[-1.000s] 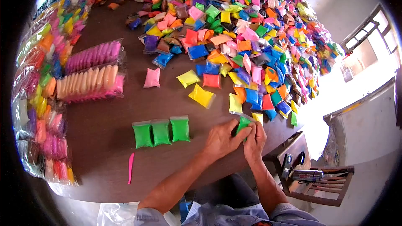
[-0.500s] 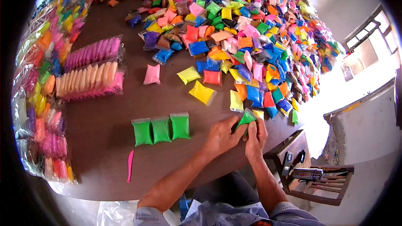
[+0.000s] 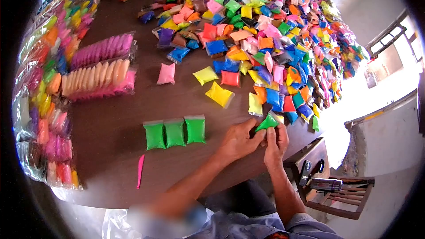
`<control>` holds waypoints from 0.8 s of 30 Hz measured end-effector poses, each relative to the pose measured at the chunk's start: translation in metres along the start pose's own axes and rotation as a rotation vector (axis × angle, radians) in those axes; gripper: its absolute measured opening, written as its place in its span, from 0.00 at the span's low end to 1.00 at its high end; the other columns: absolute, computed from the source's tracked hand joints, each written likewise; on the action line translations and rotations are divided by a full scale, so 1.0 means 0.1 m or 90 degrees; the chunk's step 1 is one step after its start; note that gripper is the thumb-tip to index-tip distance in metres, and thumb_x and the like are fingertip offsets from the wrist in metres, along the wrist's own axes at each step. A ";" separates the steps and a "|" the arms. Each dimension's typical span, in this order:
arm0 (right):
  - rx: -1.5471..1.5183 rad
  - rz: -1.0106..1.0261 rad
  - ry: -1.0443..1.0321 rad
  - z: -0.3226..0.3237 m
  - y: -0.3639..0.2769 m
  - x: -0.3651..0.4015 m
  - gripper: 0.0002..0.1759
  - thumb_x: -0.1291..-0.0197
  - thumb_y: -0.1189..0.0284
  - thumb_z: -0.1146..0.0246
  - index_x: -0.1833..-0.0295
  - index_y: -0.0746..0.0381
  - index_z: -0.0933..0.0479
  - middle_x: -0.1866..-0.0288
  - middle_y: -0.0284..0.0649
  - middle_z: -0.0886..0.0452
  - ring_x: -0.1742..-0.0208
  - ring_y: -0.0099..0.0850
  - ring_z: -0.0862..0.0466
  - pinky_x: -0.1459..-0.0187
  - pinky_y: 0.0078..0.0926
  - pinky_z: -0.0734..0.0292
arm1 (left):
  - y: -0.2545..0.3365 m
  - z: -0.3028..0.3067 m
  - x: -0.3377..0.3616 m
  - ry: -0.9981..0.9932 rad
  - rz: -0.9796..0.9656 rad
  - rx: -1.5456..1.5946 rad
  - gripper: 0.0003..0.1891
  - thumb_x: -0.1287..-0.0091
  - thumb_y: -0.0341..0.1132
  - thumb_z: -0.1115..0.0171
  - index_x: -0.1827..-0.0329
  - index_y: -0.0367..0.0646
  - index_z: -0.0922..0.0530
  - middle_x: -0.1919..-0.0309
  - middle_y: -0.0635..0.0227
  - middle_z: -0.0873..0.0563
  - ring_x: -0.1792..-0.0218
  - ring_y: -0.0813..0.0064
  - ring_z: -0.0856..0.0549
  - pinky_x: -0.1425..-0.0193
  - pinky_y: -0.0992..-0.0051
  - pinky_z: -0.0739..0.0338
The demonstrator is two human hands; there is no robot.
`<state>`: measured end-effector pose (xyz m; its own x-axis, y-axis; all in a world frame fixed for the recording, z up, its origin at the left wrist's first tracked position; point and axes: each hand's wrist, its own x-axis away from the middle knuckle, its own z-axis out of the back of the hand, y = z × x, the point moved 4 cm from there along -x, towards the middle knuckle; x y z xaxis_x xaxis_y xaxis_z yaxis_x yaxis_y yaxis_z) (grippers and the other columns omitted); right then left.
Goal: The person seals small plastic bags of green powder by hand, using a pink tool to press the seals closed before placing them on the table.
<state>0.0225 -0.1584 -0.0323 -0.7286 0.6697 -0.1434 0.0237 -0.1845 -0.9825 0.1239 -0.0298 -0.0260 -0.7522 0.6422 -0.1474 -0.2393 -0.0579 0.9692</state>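
Observation:
Between my two hands, near the table's front right, is a small green packet point(image 3: 267, 122), its top pointing upward. My left hand point(image 3: 239, 140) pinches its left lower side. My right hand point(image 3: 276, 145) grips its lower right side with thumb and fingers. To the left, a row of three green packets point(image 3: 175, 133) lies flat on the brown table point(image 3: 106, 150). Below that row rests a pink plastic knife point(image 3: 141, 171). Just beyond my hands sits a pale yellow packet point(image 3: 255, 104).
A large heap of colourful packets point(image 3: 265, 42) covers the back and right. Bagged rows of peach packets point(image 3: 95, 79) and purple packets point(image 3: 102, 53) lie left, beside stacked clear bags point(image 3: 42, 93). Off the table's right edge, a wooden chair point(image 3: 341, 199) holds a metal flask point(image 3: 325, 184).
The whole view has shifted slightly, moving the table items a little to the right and upward. Both hands still hold the green packet, which now shows a bit more of its face.

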 end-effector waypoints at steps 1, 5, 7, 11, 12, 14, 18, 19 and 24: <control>-0.003 -0.003 -0.004 0.00 0.02 0.00 0.15 0.20 0.71 0.40 0.34 0.64 0.22 0.56 0.30 0.18 0.67 0.15 0.24 0.69 0.15 0.29 | 0.04 0.01 0.00 -0.016 0.011 0.008 0.17 0.27 0.43 0.30 0.47 0.37 0.14 0.60 0.45 0.09 0.62 0.53 0.07 0.57 0.61 0.15; 0.004 0.009 -0.010 0.01 0.03 0.00 0.14 0.20 0.72 0.40 0.36 0.64 0.21 0.58 0.29 0.18 0.68 0.14 0.24 0.69 0.15 0.28 | 0.06 0.04 -0.01 0.021 0.025 0.067 0.17 0.26 0.44 0.31 0.48 0.38 0.14 0.60 0.48 0.09 0.64 0.58 0.08 0.58 0.62 0.15; 0.028 0.024 -0.004 -0.01 0.02 0.00 0.13 0.21 0.71 0.39 0.37 0.64 0.20 0.60 0.29 0.19 0.69 0.14 0.24 0.69 0.15 0.28 | 0.01 0.02 -0.02 0.033 0.003 0.075 0.15 0.25 0.43 0.32 0.51 0.38 0.14 0.61 0.48 0.10 0.64 0.55 0.09 0.59 0.61 0.16; 0.025 0.008 0.012 -0.03 -0.06 0.00 0.16 0.20 0.65 0.41 0.39 0.65 0.20 0.64 0.29 0.21 0.70 0.15 0.25 0.69 0.17 0.30 | -0.04 0.01 -0.01 0.051 -0.035 0.028 0.14 0.24 0.42 0.33 0.54 0.37 0.15 0.63 0.48 0.11 0.66 0.53 0.10 0.61 0.59 0.17; 0.042 0.001 -0.003 -0.01 -0.02 0.00 0.19 0.18 0.61 0.42 0.34 0.63 0.20 0.57 0.28 0.18 0.68 0.14 0.25 0.69 0.15 0.30 | -0.03 0.01 -0.01 0.054 -0.061 0.015 0.14 0.24 0.42 0.33 0.55 0.37 0.15 0.64 0.47 0.12 0.66 0.52 0.10 0.62 0.58 0.18; 0.036 0.004 0.012 0.00 -0.01 0.00 0.17 0.18 0.63 0.41 0.38 0.64 0.19 0.61 0.28 0.20 0.69 0.15 0.25 0.69 0.16 0.30 | -0.01 0.01 -0.01 0.057 -0.087 0.003 0.14 0.24 0.42 0.33 0.56 0.36 0.16 0.65 0.47 0.13 0.67 0.52 0.11 0.63 0.58 0.19; 0.071 0.018 0.003 0.04 0.05 0.00 0.16 0.18 0.63 0.41 0.38 0.63 0.18 0.60 0.27 0.19 0.67 0.13 0.25 0.68 0.14 0.31 | 0.03 0.01 0.00 0.074 -0.076 0.044 0.15 0.24 0.43 0.33 0.58 0.36 0.16 0.67 0.47 0.12 0.68 0.53 0.10 0.65 0.58 0.19; 0.072 0.018 0.003 0.05 0.07 0.00 0.16 0.18 0.63 0.41 0.38 0.63 0.18 0.60 0.27 0.19 0.67 0.13 0.25 0.68 0.14 0.31 | 0.04 0.02 0.00 0.084 -0.078 0.067 0.16 0.25 0.43 0.32 0.58 0.36 0.16 0.68 0.48 0.12 0.69 0.53 0.10 0.65 0.59 0.19; 0.105 0.026 -0.028 -0.02 -0.04 0.02 0.14 0.18 0.63 0.41 0.43 0.62 0.17 0.63 0.25 0.20 0.67 0.13 0.25 0.68 0.14 0.32 | -0.05 0.00 -0.02 0.088 -0.060 0.055 0.15 0.25 0.43 0.32 0.57 0.36 0.16 0.68 0.48 0.12 0.69 0.53 0.10 0.65 0.58 0.18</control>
<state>0.0222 -0.1553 -0.0288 -0.7588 0.6277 -0.1740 -0.0562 -0.3293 -0.9426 0.1266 -0.0308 -0.0305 -0.8074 0.5301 -0.2590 -0.2643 0.0675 0.9621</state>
